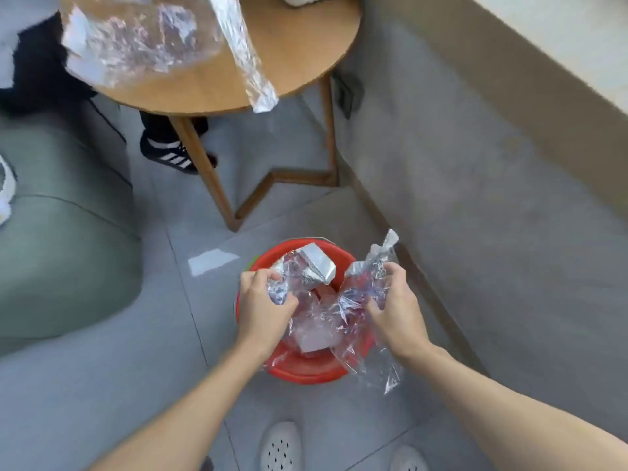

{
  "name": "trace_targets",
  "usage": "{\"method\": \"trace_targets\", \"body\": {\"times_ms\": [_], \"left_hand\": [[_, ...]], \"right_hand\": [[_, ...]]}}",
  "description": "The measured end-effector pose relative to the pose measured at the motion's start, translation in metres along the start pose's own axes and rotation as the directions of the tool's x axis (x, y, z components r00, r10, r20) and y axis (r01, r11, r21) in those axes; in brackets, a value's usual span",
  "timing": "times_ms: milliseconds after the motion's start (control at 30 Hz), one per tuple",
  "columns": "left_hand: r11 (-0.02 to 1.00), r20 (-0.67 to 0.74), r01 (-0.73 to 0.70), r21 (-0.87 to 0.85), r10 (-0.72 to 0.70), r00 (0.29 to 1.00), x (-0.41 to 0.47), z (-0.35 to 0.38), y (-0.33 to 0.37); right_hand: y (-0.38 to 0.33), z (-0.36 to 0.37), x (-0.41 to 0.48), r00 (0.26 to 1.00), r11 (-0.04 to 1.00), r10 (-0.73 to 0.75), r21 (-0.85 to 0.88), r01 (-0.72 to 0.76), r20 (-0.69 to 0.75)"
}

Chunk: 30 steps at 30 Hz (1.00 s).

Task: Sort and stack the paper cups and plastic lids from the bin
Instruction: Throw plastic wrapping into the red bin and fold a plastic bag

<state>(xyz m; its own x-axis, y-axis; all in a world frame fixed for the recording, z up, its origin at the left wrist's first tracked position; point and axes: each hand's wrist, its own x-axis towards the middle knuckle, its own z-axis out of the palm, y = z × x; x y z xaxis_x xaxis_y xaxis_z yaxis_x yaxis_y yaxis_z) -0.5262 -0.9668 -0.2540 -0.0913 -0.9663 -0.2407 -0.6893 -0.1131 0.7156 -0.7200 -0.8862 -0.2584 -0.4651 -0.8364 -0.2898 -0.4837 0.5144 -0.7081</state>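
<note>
A red bin stands on the grey floor between my arms. It holds crumpled clear plastic wrap and a silvery carton-like piece. My left hand grips a bunch of the clear plastic at the bin's left rim. Over the right rim, my right hand grips another bunch of clear plastic that trails outside the bin. No paper cups or lids can be made out inside.
A round wooden table stands behind the bin, with clear plastic bags lying on it and hanging over its edge. A green sofa is at left, a grey wall base at right. Another person's black shoe shows under the table.
</note>
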Motion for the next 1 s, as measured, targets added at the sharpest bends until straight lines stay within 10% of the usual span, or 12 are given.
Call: {"method": "trace_targets", "body": {"times_ms": [233, 400, 600, 767, 1000], "left_hand": [[0.996, 0.035, -0.073, 0.045, 0.072, 0.997, 0.043, 0.084, -0.101], [0.814, 0.271, -0.112, 0.570, -0.057, 0.961, 0.061, 0.106, -0.152], [0.822, 0.506, -0.257, 0.507, -0.043, 0.861, 0.080, 0.118, -0.175], [0.756, 0.612, -0.291, 0.587, -0.178, 0.771, 0.099, 0.130, -0.179], [0.737, 0.637, -0.316, 0.598, -0.197, 0.745, 0.098, 0.137, -0.178]], "right_hand": [[0.071, 0.119, 0.064, 1.000, 0.992, -0.017, 0.126, 0.017, 0.003], [0.100, 0.184, 0.090, 0.974, 0.987, 0.032, -0.162, 0.004, 0.224], [0.110, 0.200, 0.081, 0.980, 0.860, -0.082, -0.483, 0.162, 0.182], [0.124, 0.220, 0.108, 0.916, 0.886, 0.188, -0.463, -0.004, 0.353], [0.126, 0.214, 0.090, 0.978, 0.883, 0.031, -0.465, 0.071, 0.208]]}}
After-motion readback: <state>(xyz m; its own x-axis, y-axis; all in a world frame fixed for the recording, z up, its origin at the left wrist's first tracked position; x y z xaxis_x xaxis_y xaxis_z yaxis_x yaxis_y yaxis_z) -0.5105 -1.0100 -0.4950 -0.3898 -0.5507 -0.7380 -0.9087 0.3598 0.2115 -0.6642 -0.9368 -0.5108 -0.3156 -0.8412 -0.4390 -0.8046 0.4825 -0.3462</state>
